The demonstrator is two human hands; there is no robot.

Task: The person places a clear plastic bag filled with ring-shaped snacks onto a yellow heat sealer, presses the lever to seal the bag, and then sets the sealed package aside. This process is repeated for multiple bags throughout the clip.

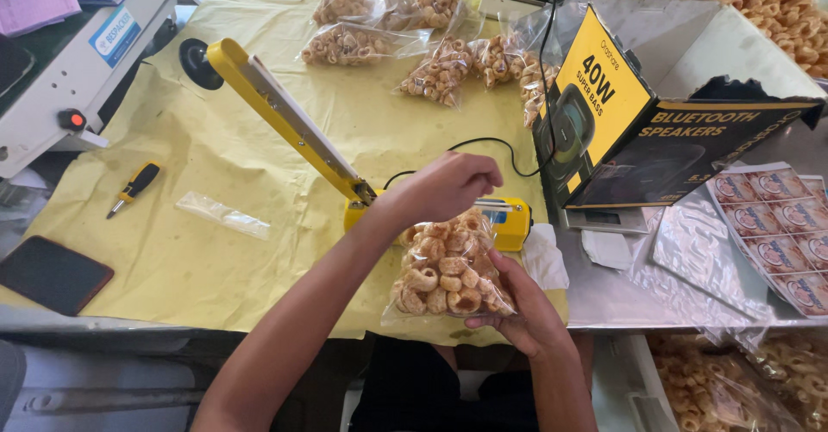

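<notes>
A clear plastic bag of ring-shaped fried snacks (448, 270) is held upright at the table's front edge. My left hand (444, 186) pinches the bag's top, right in front of the yellow heat sealer's base (511, 218). My right hand (522, 309) cups the bag from below and from the right. The sealer's long yellow arm (285, 113) is raised and slants away to the upper left, ending in a black knob. The bag's mouth is hidden under my left hand.
Yellow paper (216, 165) covers the table. Several filled snack bags (431, 44) lie at the back. A black and yellow box (638, 122) stands right, label sheets (776, 225) beside it. A screwdriver (131, 189), an empty bag (222, 215) and a dark phone (52, 272) lie left.
</notes>
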